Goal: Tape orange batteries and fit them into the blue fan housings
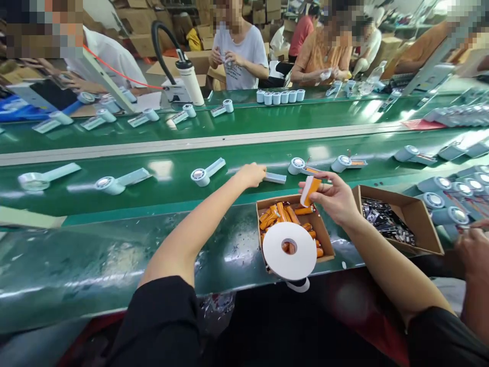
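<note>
My left hand (252, 175) is closed over the head end of a light blue handheld fan housing on the green belt. Its open, trough-like handle (275, 178) sticks out to the right of my fingers; the round head is hidden under my hand. Between the thumb and fingers of my right hand (336, 198) is an orange battery (315, 185) with a white strip of tape (306, 192) along one side. Just below it, a cardboard box (327, 250) holds several orange batteries (281, 212). A large white roll of tape (275, 255) leans on the box's near side.
A second cardboard box (424, 224) with small dark parts stands to the right. Several fan housings (110, 184) lie along the belt (171, 204), more at far right. A co-worker's hand (473, 250) is at the right edge. People sit across the line beside a white cylindrical device (191, 84).
</note>
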Demonstrator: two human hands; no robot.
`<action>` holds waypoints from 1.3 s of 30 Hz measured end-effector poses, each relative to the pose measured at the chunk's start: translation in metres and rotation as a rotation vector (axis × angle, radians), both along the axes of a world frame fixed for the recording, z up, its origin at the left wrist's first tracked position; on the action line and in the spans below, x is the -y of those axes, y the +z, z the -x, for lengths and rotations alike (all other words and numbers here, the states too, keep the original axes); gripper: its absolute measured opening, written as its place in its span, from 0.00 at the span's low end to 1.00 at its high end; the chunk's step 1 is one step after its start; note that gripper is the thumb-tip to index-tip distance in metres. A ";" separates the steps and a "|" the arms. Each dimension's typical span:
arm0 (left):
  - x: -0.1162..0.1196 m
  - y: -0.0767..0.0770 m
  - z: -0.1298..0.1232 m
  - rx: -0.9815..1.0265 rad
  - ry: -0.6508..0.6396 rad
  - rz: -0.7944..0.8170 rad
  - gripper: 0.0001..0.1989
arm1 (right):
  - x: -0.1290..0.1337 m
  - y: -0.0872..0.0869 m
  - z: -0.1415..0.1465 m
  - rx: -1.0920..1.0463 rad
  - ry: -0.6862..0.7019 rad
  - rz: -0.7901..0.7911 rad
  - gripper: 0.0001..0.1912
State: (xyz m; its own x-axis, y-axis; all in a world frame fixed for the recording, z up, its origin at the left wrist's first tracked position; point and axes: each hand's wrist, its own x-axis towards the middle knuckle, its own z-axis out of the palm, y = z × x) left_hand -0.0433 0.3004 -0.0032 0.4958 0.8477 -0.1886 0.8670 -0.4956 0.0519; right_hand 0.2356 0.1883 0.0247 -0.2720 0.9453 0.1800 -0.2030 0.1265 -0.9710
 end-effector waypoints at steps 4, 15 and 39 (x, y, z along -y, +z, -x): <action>-0.012 -0.007 -0.017 -0.013 0.023 0.062 0.14 | -0.052 -0.008 0.012 0.163 -0.068 -0.075 0.26; -0.022 -0.005 -0.026 0.110 0.211 0.054 0.17 | -0.125 -0.045 0.040 1.100 0.124 -0.407 0.18; 0.000 0.002 -0.077 0.100 0.388 -0.027 0.17 | -0.020 0.054 0.043 0.993 -0.318 -0.319 0.14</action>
State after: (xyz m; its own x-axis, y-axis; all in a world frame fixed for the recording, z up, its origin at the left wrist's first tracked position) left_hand 0.0339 0.3009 -0.0016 0.1522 0.9796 -0.1313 0.9815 -0.1342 0.1367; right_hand 0.1929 0.2087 0.0790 -0.1833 0.9468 0.2647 0.7398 0.3101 -0.5970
